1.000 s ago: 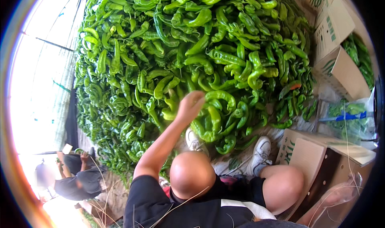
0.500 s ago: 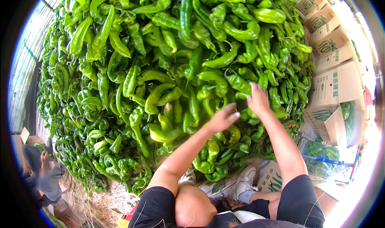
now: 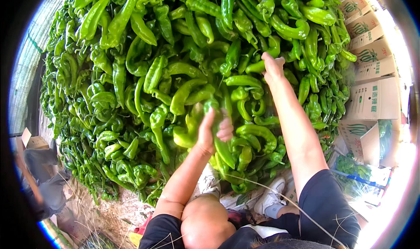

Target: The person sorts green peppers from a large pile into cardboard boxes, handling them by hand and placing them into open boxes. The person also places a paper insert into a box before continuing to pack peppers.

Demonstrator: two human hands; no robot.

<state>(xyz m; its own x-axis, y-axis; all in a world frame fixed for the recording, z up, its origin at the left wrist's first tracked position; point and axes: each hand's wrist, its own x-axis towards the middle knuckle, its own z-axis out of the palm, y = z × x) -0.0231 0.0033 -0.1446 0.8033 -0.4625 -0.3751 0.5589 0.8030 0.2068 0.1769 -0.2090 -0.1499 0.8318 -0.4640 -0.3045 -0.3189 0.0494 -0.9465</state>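
A large heap of long green peppers [image 3: 100, 98] fills the space in front of me. My left hand [image 3: 213, 130] is closed round a green pepper [image 3: 225, 153] over the near middle of the heap; motion smears its fingers a little. Farther out and to the right, my right hand [image 3: 274, 69] reaches onto the heap. Its fingers are closed at the end of a light green pepper [image 3: 255, 67], partly hidden by them. A curved pepper [image 3: 262, 134] lies to the right of my left hand.
Open cardboard boxes [image 3: 372, 98] line the right side. Near them is a clear bag of peppers with a blue band [image 3: 365, 177]. My white shoes [image 3: 270, 196] stand at the heap's near edge. Another person [image 3: 46, 183] is at the far left beside a cardboard box [image 3: 33, 139].
My left hand has moved left and closed round a pepper. The right hand has reached farther out and now grips another pepper. The view has shifted slightly.
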